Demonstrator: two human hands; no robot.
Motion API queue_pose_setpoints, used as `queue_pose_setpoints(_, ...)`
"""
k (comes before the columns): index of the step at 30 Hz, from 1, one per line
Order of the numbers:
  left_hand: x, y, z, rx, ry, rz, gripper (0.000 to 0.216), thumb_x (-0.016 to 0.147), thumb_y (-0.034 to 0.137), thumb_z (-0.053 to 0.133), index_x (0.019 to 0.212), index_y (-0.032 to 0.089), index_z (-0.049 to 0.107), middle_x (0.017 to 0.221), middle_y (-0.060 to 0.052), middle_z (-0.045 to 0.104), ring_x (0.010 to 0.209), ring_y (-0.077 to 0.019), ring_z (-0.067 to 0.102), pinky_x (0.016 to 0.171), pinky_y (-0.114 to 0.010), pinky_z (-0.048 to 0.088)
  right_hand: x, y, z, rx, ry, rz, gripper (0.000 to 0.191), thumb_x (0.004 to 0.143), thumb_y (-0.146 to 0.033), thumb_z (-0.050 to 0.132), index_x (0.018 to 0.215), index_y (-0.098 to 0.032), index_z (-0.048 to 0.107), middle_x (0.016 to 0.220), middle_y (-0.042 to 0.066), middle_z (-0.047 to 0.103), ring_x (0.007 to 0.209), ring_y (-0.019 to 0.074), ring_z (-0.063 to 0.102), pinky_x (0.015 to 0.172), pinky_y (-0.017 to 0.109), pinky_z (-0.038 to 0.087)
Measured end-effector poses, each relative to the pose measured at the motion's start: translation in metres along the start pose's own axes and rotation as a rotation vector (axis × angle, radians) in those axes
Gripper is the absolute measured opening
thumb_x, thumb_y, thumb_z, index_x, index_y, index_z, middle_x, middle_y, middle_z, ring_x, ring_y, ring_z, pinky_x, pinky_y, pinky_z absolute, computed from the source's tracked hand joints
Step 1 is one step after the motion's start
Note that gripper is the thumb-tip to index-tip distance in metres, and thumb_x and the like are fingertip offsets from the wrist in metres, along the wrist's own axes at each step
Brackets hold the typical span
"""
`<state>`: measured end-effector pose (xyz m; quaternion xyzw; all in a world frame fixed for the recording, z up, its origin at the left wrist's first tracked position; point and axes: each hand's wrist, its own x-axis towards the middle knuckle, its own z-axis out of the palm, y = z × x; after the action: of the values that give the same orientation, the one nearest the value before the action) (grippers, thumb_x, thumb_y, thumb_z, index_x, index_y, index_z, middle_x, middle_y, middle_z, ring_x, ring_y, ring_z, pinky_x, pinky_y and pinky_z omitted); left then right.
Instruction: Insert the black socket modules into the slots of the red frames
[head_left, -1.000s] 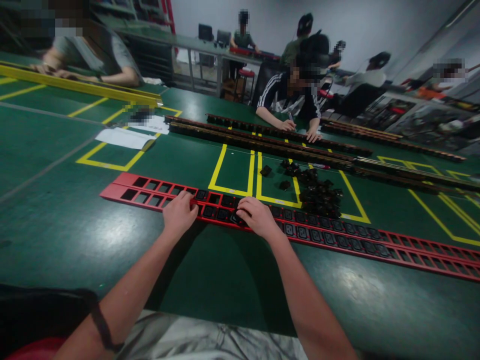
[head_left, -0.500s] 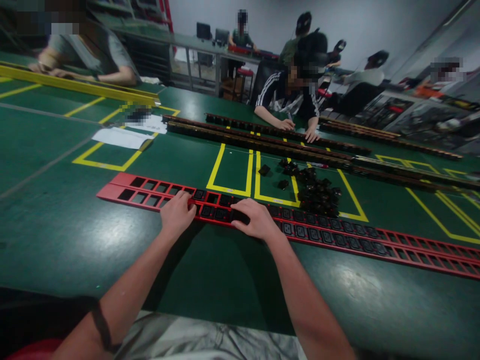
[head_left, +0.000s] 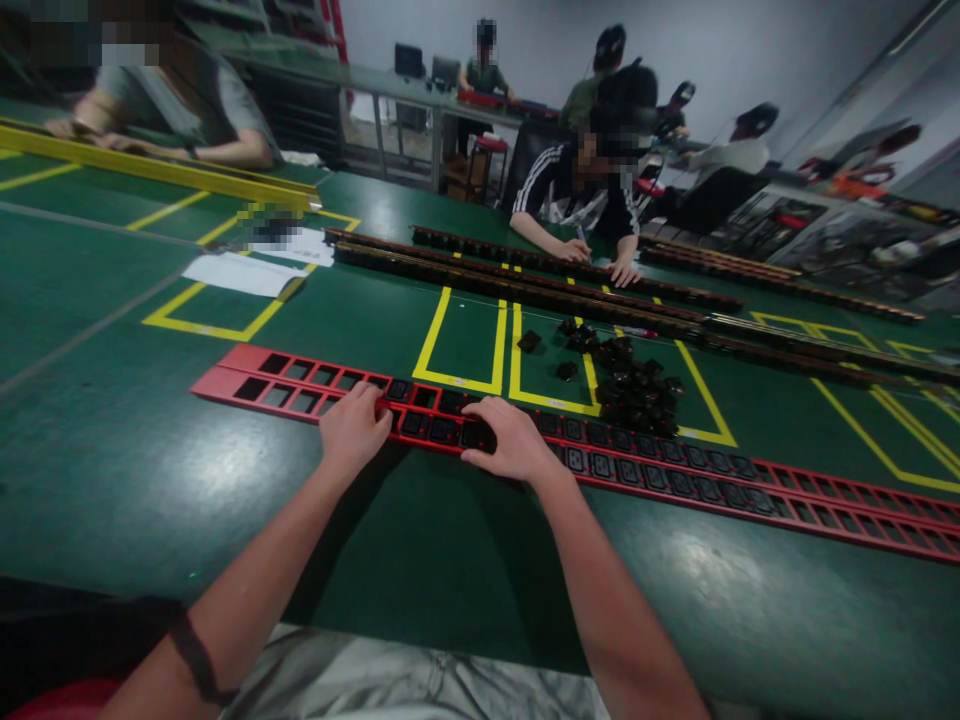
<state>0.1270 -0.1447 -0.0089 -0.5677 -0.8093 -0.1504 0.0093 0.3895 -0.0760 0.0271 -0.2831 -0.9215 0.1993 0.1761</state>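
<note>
A long red rail (head_left: 232, 378) with two rows of rectangular openings lies across the table before me. Black power sockets (head_left: 626, 468) fill the middle stretch of both rows. My left hand (head_left: 354, 422) grips the rail near its left part, fingers curled over it and thumb at the near row. My right hand (head_left: 511, 438) is bent over the rail, thumb at the near edge and fingers across the middle. Between them a black socket (head_left: 475, 434) sits in the near row, partly hidden by that hand. Loose black sockets (head_left: 637, 385) lie heaped behind the rail.
Dark long rails (head_left: 517, 285) lie further back on the green table (head_left: 97, 480), which has yellow tape outlines. White papers (head_left: 244, 275) lie at the left, near a yellow rail (head_left: 150, 170). A co-worker (head_left: 577, 190) leans over the far side, holding a pen.
My right thumb and fingers have shifted slightly, and more of the black socket between them shows. My left hand stays almost still on the rail.
</note>
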Motion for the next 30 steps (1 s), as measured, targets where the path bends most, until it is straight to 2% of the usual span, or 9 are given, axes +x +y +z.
queue_pose_setpoints(4,0.000,0.000,0.000,0.000,-0.009,-0.003,0.026,0.090,0.030,0.049,0.108,0.023,0.067,0.113,-0.005,0.068,0.095,-0.0239,0.066,0.066,-0.033,0.044,0.000,-0.001,-0.001,0.014,0.015,-0.004,0.043,0.078,-0.035,0.080,0.113,-0.019,0.062,0.110,0.007,0.065,0.101,0.0239,0.059,0.086,0.038,0.048)
queue_pose_setpoints(14,0.001,0.000,-0.003,0.001,-0.048,-0.007,0.026,0.090,0.030,0.049,0.109,0.022,0.066,0.116,-0.006,0.067,0.098,-0.0245,0.066,0.069,-0.033,0.045,0.001,0.005,0.007,-0.005,0.065,-0.037,0.017,0.095,-0.027,0.059,0.106,-0.020,0.070,0.103,0.007,0.066,0.098,0.0210,0.060,0.084,0.034,0.049)
queue_pose_setpoints(22,0.000,0.001,-0.003,-0.009,-0.037,-0.014,0.026,0.090,0.030,0.049,0.107,0.022,0.066,0.115,-0.006,0.067,0.099,-0.0244,0.066,0.069,-0.032,0.045,0.004,0.009,0.011,-0.038,0.075,0.021,0.022,0.102,-0.022,0.049,0.089,-0.020,0.067,0.090,0.004,0.064,0.089,0.0178,0.057,0.079,0.030,0.044)
queue_pose_setpoints(30,0.000,0.001,-0.002,0.005,-0.035,-0.017,0.027,0.090,0.031,0.048,0.109,0.023,0.066,0.119,-0.005,0.067,0.099,-0.0247,0.066,0.070,-0.034,0.046,0.006,0.008,0.010,-0.052,0.058,0.077,0.024,0.104,-0.024,0.046,0.087,-0.020,0.063,0.089,0.003,0.062,0.086,0.0165,0.056,0.076,0.028,0.041)
